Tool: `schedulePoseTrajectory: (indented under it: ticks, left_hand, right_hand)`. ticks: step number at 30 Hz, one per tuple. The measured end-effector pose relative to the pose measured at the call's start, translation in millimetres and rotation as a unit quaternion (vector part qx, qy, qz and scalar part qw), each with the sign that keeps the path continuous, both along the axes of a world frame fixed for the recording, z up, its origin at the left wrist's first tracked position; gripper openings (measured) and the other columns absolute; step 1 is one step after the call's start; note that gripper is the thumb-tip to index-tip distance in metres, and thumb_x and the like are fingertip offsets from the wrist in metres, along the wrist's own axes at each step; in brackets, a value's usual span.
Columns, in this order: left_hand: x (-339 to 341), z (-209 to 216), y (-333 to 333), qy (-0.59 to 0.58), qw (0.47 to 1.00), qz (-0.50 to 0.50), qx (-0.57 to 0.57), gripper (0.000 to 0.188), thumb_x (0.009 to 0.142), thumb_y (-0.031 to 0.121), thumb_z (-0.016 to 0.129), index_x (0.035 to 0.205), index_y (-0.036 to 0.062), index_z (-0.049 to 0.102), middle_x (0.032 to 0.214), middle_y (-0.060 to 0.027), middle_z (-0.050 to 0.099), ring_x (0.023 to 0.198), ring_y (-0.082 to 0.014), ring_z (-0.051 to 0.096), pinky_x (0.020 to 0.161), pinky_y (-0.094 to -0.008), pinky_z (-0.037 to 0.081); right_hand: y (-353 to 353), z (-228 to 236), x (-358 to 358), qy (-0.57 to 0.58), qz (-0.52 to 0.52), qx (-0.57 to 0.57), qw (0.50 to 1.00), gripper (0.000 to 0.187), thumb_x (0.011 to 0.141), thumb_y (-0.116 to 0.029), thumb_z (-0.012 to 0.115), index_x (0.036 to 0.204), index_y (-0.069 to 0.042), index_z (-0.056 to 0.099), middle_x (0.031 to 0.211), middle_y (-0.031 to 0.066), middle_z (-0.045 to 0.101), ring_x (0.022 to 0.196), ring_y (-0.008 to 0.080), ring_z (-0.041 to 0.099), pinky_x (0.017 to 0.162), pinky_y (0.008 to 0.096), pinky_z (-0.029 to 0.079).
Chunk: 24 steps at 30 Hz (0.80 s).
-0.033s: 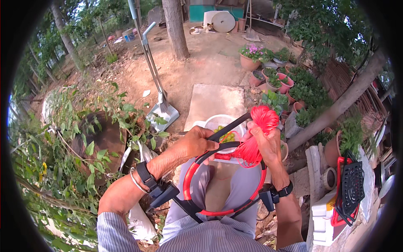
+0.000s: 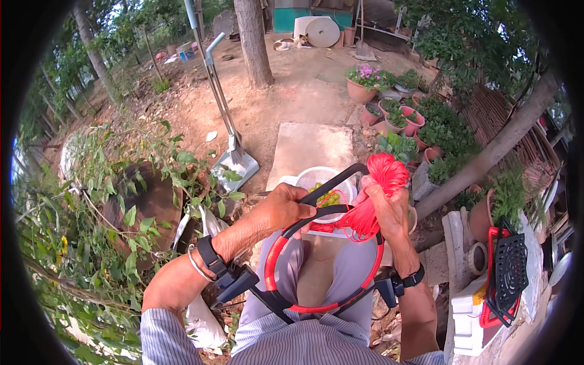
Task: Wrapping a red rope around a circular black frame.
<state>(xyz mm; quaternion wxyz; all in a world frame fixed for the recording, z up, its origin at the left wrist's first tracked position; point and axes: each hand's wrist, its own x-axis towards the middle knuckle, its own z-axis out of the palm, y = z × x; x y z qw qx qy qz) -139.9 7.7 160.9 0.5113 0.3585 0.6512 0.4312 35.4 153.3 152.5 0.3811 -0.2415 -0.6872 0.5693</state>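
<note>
My left hand [image 2: 281, 210] is closed, thumb and fingers pinching a black band [image 2: 334, 181] that slants up to the right. My right hand [image 2: 389, 210] grips a bundle of thin red cord [image 2: 387, 173], whose looser strands hang below the fingers. Over my lap lies a red-and-black ring [image 2: 277, 258]; its black upper part passes close under my left fingers. How the band joins the ring is hard to make out. Behind the band, a white colander [image 2: 300, 178] holds green round fruit [image 2: 331, 198]. A red thing [image 2: 325, 227] partly shows below it.
A long-handled dustpan [image 2: 236, 167] stands ahead on the left. Leafy plants [image 2: 140, 225] crowd my left side. Flower pots [image 2: 360, 91] line the right, near a leaning trunk [image 2: 486, 152]. A black perforated basket [image 2: 508, 274] rests beside a white box [image 2: 468, 322]. A dog [image 2: 298, 42] lies far ahead.
The red cord bundle and my right hand have shifted slightly to the right. The black band's upper end now shows a bend beside the bundle. My left hand keeps its grip.
</note>
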Motion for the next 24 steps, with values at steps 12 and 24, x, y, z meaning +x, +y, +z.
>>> schedulePoseTrajectory:
  ticks: [12,24]
  left_hand:
    - [1.4,-2.2,-38.7,-0.051,0.984,0.144,0.092,0.012,0.089,0.010,0.061,0.085,-0.0008,0.063,0.064,-0.0088,0.064,0.049,-0.0132,0.059,0.044,-0.0253,0.046]
    - [11.8,-15.9,-61.7,-0.122,0.947,0.250,0.161,0.011,0.089,0.011,0.062,0.086,0.0000,0.061,0.066,-0.0111,0.064,0.051,-0.0170,0.062,0.047,-0.0264,0.050]
  right_hand:
    - [23.8,54.6,-4.2,0.180,0.090,-0.238,0.950,0.020,0.094,-0.026,0.057,0.095,-0.006,0.056,0.058,-0.0014,0.044,0.050,0.0132,0.049,0.047,0.0263,0.041]
    - [-3.0,81.3,-43.0,0.244,0.271,-0.272,0.891,0.023,0.093,-0.026,0.059,0.100,-0.004,0.053,0.062,0.0011,0.046,0.057,0.0156,0.052,0.054,0.0299,0.045]
